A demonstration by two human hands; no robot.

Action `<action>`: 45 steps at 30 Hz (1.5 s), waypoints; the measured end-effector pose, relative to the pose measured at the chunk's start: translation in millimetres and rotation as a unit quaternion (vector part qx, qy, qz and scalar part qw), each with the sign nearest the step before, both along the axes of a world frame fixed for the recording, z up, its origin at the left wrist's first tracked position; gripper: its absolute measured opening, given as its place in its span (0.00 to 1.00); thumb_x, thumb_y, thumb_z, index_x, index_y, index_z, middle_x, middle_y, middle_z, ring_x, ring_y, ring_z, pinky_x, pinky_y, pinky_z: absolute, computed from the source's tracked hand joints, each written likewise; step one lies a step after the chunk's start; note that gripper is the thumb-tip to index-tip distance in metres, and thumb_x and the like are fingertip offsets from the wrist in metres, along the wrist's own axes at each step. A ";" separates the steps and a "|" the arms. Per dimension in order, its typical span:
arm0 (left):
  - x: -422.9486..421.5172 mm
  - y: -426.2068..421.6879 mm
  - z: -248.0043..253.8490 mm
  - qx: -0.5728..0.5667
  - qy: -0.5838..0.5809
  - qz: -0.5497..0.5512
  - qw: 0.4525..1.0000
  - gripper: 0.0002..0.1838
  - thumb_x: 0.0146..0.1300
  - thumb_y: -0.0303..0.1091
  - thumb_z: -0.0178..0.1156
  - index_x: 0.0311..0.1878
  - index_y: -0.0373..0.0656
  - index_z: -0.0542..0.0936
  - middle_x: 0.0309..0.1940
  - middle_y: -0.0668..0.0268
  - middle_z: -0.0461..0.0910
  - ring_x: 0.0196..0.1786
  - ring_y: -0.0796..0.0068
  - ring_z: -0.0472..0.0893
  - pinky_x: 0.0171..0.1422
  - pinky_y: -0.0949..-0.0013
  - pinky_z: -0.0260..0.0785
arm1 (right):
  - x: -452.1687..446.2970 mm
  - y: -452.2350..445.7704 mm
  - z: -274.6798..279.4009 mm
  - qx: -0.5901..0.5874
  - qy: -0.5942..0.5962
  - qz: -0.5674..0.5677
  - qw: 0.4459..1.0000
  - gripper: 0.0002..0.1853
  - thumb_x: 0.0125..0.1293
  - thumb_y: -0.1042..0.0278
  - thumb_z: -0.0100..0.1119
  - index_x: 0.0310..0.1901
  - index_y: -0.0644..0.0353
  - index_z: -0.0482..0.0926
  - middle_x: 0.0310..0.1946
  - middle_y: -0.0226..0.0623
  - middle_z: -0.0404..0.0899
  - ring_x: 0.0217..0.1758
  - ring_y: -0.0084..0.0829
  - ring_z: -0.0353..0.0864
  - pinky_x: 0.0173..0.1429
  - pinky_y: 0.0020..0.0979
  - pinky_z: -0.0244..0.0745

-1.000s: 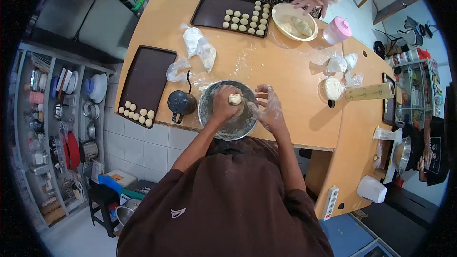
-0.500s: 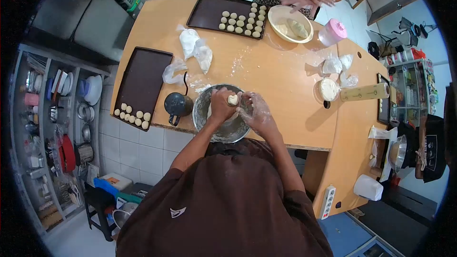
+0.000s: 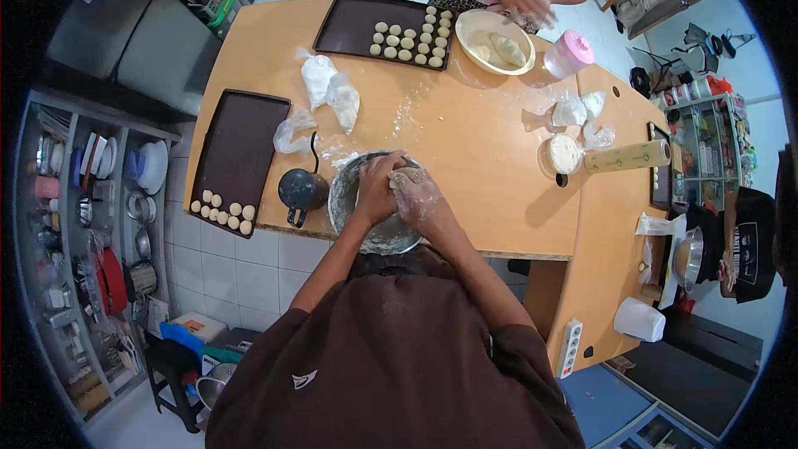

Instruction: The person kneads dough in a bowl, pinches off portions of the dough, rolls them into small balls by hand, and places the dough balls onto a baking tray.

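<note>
Over a metal mixing bowl (image 3: 342, 216) at the table's front edge, my two hands are pressed together. My left hand (image 3: 377, 189) is closed around dough, which is mostly hidden now. My right hand (image 3: 422, 201), dusted with flour, is wrapped over the top of the left one, its fingers covering the same dough. Inside the bowl the walls look smeared with flour or dough. To the left of the bowl stands a dark round pot-like container (image 3: 302, 189) with a handle. Further left, a dark baking tray (image 3: 238, 133) carries several dough balls (image 3: 234, 209) at its near end.
Flour bags (image 3: 319, 80) lie behind the bowl. A second tray (image 3: 345, 23) with dough balls is at the back, beside a cream basin (image 3: 468, 41) holding dough. Another person's hand (image 3: 524, 2) is above it. On the right are a pink-lidded jar (image 3: 573, 51), a flour tub (image 3: 565, 155) and a roll (image 3: 628, 157).
My right hand has moved left and closed over my left hand, covering the dough ball that showed at the top of the left fist. The other person's hands have shifted slightly.
</note>
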State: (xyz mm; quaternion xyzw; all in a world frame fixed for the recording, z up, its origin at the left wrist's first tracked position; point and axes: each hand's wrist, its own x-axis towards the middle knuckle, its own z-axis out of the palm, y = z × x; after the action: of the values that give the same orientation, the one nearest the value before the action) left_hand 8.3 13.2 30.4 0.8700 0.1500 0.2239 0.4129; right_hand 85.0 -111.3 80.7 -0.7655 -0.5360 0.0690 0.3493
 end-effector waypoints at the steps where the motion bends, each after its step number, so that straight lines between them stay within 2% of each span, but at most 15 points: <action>1: -2.9 2.1 0.9 -0.019 0.013 -0.011 1.000 0.30 0.53 0.37 0.69 0.62 0.46 0.79 0.50 0.58 0.83 0.59 0.54 0.79 0.64 0.51 0.66 | -0.4 0.9 5.2 0.008 0.013 0.013 1.000 0.12 0.62 0.76 0.63 0.48 0.64 0.82 0.51 0.48 0.83 0.58 0.53 0.79 0.65 0.47 0.74; 4: -3.4 19.8 -3.3 -0.044 -0.021 -0.085 0.995 0.37 0.47 0.33 0.71 0.67 0.47 0.77 0.52 0.57 0.83 0.59 0.53 0.80 0.65 0.53 0.71 | 2.6 0.3 -0.7 0.050 0.038 0.065 0.996 0.13 0.56 0.79 0.65 0.45 0.61 0.82 0.52 0.45 0.82 0.59 0.51 0.78 0.65 0.46 0.73; 7: -5.3 31.1 0.3 -0.143 0.048 -0.149 0.977 0.37 0.43 0.30 0.72 0.63 0.49 0.80 0.52 0.56 0.84 0.56 0.51 0.82 0.64 0.56 0.74 | 5.1 -5.5 -6.5 0.051 0.057 0.085 0.993 0.14 0.53 0.80 0.66 0.43 0.59 0.81 0.53 0.41 0.82 0.59 0.49 0.77 0.64 0.46 0.74; 10: -3.1 36.9 -15.6 0.006 0.039 -0.189 0.981 0.34 0.42 0.32 0.72 0.59 0.50 0.82 0.51 0.56 0.84 0.53 0.50 0.83 0.63 0.55 0.73 | 7.4 -7.2 -5.0 0.054 0.102 0.080 0.990 0.14 0.52 0.83 0.65 0.42 0.60 0.83 0.50 0.42 0.83 0.56 0.49 0.80 0.63 0.44 0.76; 11: -1.4 36.8 -23.5 0.010 0.015 -0.192 0.981 0.31 0.42 0.34 0.72 0.56 0.50 0.83 0.50 0.56 0.84 0.51 0.50 0.83 0.61 0.55 0.74 | 7.6 -7.5 -4.5 0.060 0.122 0.076 0.988 0.14 0.52 0.84 0.64 0.42 0.60 0.84 0.49 0.44 0.84 0.54 0.50 0.81 0.63 0.44 0.77; 13: 2.9 34.5 -31.5 0.018 -0.033 -0.199 0.979 0.26 0.41 0.37 0.73 0.50 0.49 0.85 0.47 0.57 0.84 0.49 0.51 0.83 0.55 0.54 0.74 | 6.5 -7.3 1.3 0.016 0.158 0.043 0.986 0.15 0.56 0.78 0.67 0.47 0.60 0.83 0.51 0.46 0.82 0.56 0.51 0.80 0.63 0.43 0.77; 14: 2.1 30.5 -31.2 0.019 -0.003 -0.156 0.988 0.24 0.41 0.38 0.73 0.47 0.48 0.85 0.45 0.58 0.83 0.47 0.51 0.82 0.52 0.53 0.73 | 4.7 -6.2 6.7 -0.005 0.176 0.026 0.984 0.16 0.57 0.75 0.69 0.49 0.61 0.82 0.53 0.47 0.81 0.56 0.51 0.80 0.64 0.43 0.77; 17: 0.8 14.0 -21.9 0.038 0.068 -0.047 0.996 0.18 0.42 0.41 0.73 0.38 0.46 0.84 0.37 0.59 0.80 0.42 0.51 0.79 0.45 0.52 0.69 | -4.8 1.5 31.4 -0.010 0.114 -0.078 0.990 0.25 0.61 0.63 0.72 0.58 0.62 0.78 0.56 0.52 0.77 0.60 0.53 0.77 0.66 0.45 0.75; 20: 4.6 5.0 -12.3 0.064 0.064 -0.022 0.996 0.16 0.43 0.41 0.72 0.33 0.44 0.81 0.30 0.58 0.75 0.36 0.52 0.76 0.42 0.52 0.65 | -3.9 3.6 9.8 -0.072 0.068 -0.068 0.993 0.33 0.62 0.55 0.73 0.64 0.64 0.74 0.59 0.55 0.75 0.64 0.55 0.73 0.68 0.47 0.72; 29: 2.9 8.1 -26.4 0.039 -0.030 -0.007 0.999 0.15 0.46 0.42 0.70 0.32 0.46 0.79 0.29 0.61 0.75 0.38 0.54 0.76 0.40 0.52 0.63 | -2.0 -2.9 2.3 -0.068 0.032 -0.021 0.997 0.31 0.63 0.61 0.70 0.65 0.66 0.74 0.57 0.55 0.78 0.62 0.55 0.75 0.67 0.47 0.72; 32: 4.0 15.5 -32.0 0.044 -0.009 -0.029 0.999 0.19 0.45 0.42 0.71 0.38 0.45 0.77 0.32 0.59 0.75 0.40 0.52 0.77 0.42 0.52 0.64 | -4.2 -6.1 -9.4 -0.050 0.030 -0.050 0.997 0.29 0.63 0.62 0.69 0.63 0.64 0.76 0.55 0.55 0.79 0.59 0.56 0.77 0.65 0.48 0.74; 36: -4.5 18.6 -22.7 -0.066 0.039 -0.035 0.996 0.29 0.42 0.39 0.72 0.48 0.45 0.71 0.40 0.57 0.75 0.47 0.47 0.77 0.49 0.51 0.68 | -0.2 -0.6 0.1 -0.082 0.095 -0.051 0.991 0.28 0.62 0.62 0.69 0.61 0.66 0.76 0.56 0.57 0.79 0.58 0.57 0.79 0.64 0.49 0.74; 39: -11.7 16.9 -22.6 0.045 -0.003 -0.040 0.998 0.27 0.44 0.38 0.70 0.47 0.45 0.72 0.41 0.57 0.76 0.50 0.49 0.77 0.51 0.51 0.68 | -2.2 7.3 -0.8 -0.109 0.110 -0.048 0.987 0.27 0.63 0.62 0.68 0.60 0.68 0.76 0.57 0.59 0.78 0.59 0.57 0.79 0.64 0.49 0.74; 42: -18.6 12.1 -32.8 0.087 -0.020 0.002 0.996 0.23 0.46 0.36 0.68 0.47 0.45 0.74 0.42 0.58 0.76 0.51 0.50 0.76 0.52 0.52 0.67 | -12.6 11.7 5.1 -0.096 0.075 -0.060 0.991 0.25 0.63 0.64 0.67 0.58 0.69 0.75 0.55 0.59 0.79 0.57 0.57 0.79 0.64 0.50 0.74; 45: -17.6 7.9 -32.7 0.086 0.022 0.026 0.996 0.19 0.49 0.34 0.65 0.46 0.45 0.76 0.42 0.61 0.76 0.50 0.52 0.76 0.51 0.52 0.65 | -14.2 15.6 -9.0 -0.079 0.057 -0.059 0.994 0.23 0.63 0.67 0.66 0.56 0.69 0.75 0.53 0.58 0.79 0.57 0.57 0.78 0.63 0.50 0.75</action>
State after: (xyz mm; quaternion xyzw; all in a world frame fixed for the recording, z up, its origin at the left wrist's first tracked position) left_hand -9.3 21.1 -2.3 0.9026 0.1614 0.2276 0.3278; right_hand 70.7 -95.8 71.7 -0.8156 -0.4621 0.1337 0.3214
